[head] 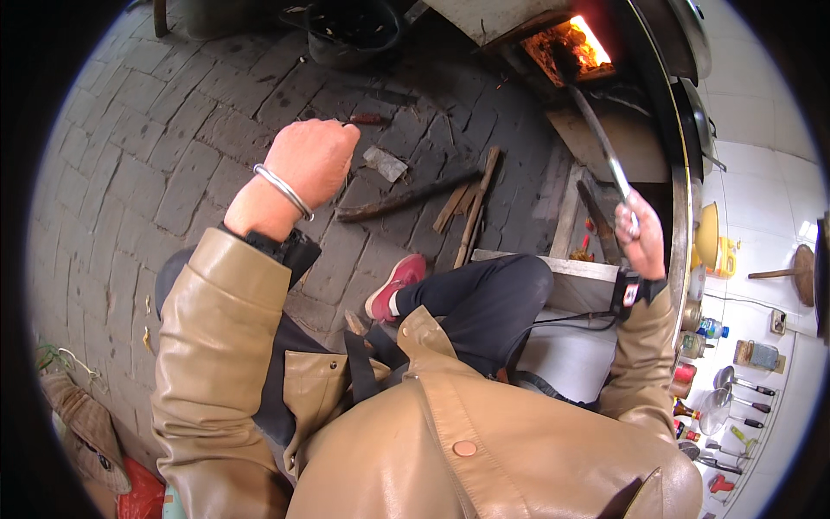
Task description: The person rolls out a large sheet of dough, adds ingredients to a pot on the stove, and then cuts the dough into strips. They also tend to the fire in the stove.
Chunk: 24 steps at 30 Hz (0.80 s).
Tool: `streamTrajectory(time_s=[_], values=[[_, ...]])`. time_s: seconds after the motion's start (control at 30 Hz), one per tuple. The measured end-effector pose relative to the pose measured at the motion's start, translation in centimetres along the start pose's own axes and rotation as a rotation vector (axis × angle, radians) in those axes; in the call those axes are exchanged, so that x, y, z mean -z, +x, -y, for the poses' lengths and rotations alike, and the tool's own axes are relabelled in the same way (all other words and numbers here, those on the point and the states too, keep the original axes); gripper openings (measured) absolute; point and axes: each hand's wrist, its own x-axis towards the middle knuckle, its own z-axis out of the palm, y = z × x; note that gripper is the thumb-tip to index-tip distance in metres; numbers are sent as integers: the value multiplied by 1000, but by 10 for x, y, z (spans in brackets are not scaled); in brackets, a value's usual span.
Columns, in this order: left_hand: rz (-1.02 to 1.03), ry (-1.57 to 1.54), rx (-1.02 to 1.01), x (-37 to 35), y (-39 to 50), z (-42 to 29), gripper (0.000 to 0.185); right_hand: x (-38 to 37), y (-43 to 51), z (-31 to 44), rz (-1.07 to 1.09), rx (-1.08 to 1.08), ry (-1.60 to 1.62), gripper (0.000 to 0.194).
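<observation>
My right hand (639, 235) grips a metal rod (600, 133) by its bright lower end. The rod's darker far end reaches the mouth of a stove firebox (563, 52), where a fire (589, 44) burns bright orange. Out over the brick floor, my left hand (311, 159) is closed in a fist with its back towards me. The inside of that fist is hidden, and I see no object clearly held in it. Just beyond its knuckles, what looks like a corncob (369, 119) lies on the floor.
Several pieces of firewood (476, 207) and a crumpled pale scrap (385, 163) lie ahead on the brick floor (188, 162). A dark bucket (353, 36) stands beyond. Lidded pans (694, 123) and bottles line the stove-side counter at right. A cloth hat (87, 428) is at lower left.
</observation>
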Motion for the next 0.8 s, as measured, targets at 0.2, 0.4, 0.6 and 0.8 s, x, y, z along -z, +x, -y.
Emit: streamTrajectory(time_s=[0.2, 0.4, 0.6, 0.8], values=[[8, 23, 4, -4, 4, 3, 4, -2, 195, 93, 138, -194, 45, 22], [-41, -38, -24, -1, 6, -1, 5, 18, 192, 75, 33, -152, 124, 22], [-25, -44, -40, -4, 7, 0, 5, 6, 146, 41, -12, -15, 168, 18], [9, -15, -14, -1, 1, 6, 8, 6, 64, 5, 86, 75, 203, 11]])
